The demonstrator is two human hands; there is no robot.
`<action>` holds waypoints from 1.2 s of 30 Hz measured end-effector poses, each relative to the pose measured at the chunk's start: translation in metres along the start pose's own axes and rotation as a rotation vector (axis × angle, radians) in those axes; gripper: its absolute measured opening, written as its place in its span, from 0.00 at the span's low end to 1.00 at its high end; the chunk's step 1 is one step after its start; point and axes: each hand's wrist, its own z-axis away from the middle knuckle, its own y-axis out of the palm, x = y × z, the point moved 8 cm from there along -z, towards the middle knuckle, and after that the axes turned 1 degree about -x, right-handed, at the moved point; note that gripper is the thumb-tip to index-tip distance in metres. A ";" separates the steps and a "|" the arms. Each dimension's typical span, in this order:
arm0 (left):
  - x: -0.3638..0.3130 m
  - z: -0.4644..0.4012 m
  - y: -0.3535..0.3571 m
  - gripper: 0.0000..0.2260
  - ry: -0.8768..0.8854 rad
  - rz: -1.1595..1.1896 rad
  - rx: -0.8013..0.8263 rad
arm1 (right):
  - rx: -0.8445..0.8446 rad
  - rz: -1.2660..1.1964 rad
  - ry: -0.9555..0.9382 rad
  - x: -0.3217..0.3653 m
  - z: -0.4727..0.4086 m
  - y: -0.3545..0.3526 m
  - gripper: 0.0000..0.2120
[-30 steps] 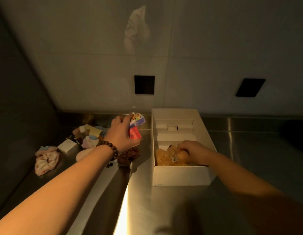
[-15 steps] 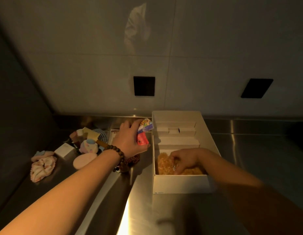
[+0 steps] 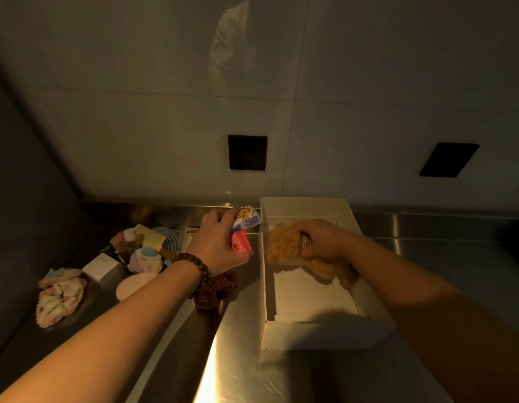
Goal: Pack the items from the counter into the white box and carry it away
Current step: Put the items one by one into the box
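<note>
An open white box (image 3: 319,334) stands on the steel counter (image 3: 240,359). My right hand (image 3: 320,239) is inside it, gripping a fluffy tan plush (image 3: 284,247) at the far half of the box. The near half of the box floor shows bare white. Just left of the box's far corner, my left hand (image 3: 216,242), with a bead bracelet at the wrist, holds small colourful packets (image 3: 242,231), one red and one with a cartoon print.
Left of the box lies a pile: a brown scrunchie (image 3: 217,289), a pink round pad (image 3: 133,286), a small white carton (image 3: 102,267), a pastel scrunchie (image 3: 59,301), a yellow card (image 3: 149,237) and bottles. A dark side wall closes the left. Tiled wall with two black plates behind.
My right hand has pushed the plush from the near end of the box to its far end. My left hand has carried the packets right, close to the box's corner.
</note>
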 end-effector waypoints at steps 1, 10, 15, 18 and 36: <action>0.001 -0.002 0.000 0.43 -0.003 0.005 -0.006 | -0.034 0.037 -0.005 0.000 -0.009 -0.009 0.24; 0.018 -0.012 -0.002 0.42 -0.051 0.037 -0.024 | -0.117 0.458 -0.105 -0.005 -0.053 0.013 0.24; 0.029 -0.017 0.004 0.42 -0.085 0.029 -0.013 | -0.243 0.534 -0.163 -0.021 -0.041 0.026 0.41; 0.030 -0.017 0.008 0.42 -0.075 0.008 -0.012 | -0.169 0.549 -0.180 -0.031 -0.035 0.037 0.51; 0.023 -0.020 0.011 0.42 -0.075 -0.014 -0.001 | -0.194 0.463 -0.118 -0.038 -0.040 0.041 0.31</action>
